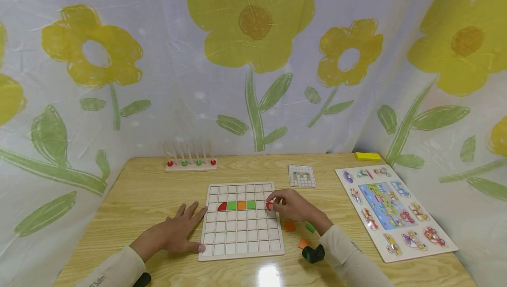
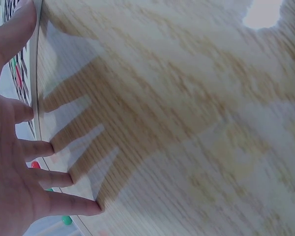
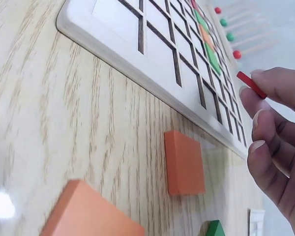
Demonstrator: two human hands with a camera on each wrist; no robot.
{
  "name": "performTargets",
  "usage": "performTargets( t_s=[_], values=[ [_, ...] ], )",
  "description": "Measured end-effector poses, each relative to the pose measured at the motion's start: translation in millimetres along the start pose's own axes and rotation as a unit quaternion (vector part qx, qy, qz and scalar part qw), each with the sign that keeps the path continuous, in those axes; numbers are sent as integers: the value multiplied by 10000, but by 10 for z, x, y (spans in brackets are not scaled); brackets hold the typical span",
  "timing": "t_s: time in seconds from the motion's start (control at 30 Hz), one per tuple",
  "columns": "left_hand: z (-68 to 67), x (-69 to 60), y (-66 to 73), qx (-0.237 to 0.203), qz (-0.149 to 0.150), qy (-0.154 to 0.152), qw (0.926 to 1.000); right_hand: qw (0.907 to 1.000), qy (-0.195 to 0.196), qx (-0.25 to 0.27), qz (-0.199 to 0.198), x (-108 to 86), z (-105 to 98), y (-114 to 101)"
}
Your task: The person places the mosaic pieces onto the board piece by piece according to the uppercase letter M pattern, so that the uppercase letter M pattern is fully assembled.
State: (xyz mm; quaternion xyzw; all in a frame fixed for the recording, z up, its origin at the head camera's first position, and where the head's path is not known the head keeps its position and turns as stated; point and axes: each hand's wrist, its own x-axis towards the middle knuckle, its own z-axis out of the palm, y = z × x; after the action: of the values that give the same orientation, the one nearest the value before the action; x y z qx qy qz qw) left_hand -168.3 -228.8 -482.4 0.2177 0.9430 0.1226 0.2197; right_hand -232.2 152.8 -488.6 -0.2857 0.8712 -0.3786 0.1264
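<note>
A white grid board [image 1: 230, 237] lies on the table. One of its rows holds a red rounded piece [image 1: 222, 207], a green square [image 1: 231, 205], an orange square [image 1: 241, 205] and another green square [image 1: 251, 204]. With fingers spread, my left hand [image 1: 174, 232] rests beside the board and touches its left edge. Over the board's right side, my right hand [image 1: 295, 205] pinches a small red piece [image 3: 251, 85] between thumb and forefinger, above the surface. Right of the board lie an orange square [image 3: 184, 163], a second orange square [image 3: 91, 214] and a green piece [image 1: 310, 226].
Behind the board lies a small pattern card [image 1: 302, 176]. A wooden peg stand [image 1: 191, 167] with red and green beads stands at the back left. To the right is a picture puzzle board [image 1: 382, 238], with a yellow block [image 1: 367, 156] behind it near the curtain.
</note>
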Motion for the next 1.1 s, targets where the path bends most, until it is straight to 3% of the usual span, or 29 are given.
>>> performTargets(
  t_s=[0.47, 0.8, 1.1],
  values=[
    [-14, -14, 19, -22, 22, 10, 10000, 9995, 16, 237, 206, 88, 80, -11],
    [-9, -21, 20, 13, 56, 85, 9999, 9996, 156, 63, 232, 175, 125, -18],
    [-26, -31, 38, -20, 51, 25, 10000, 9983, 186, 23, 548, 235, 163, -65]
  ],
)
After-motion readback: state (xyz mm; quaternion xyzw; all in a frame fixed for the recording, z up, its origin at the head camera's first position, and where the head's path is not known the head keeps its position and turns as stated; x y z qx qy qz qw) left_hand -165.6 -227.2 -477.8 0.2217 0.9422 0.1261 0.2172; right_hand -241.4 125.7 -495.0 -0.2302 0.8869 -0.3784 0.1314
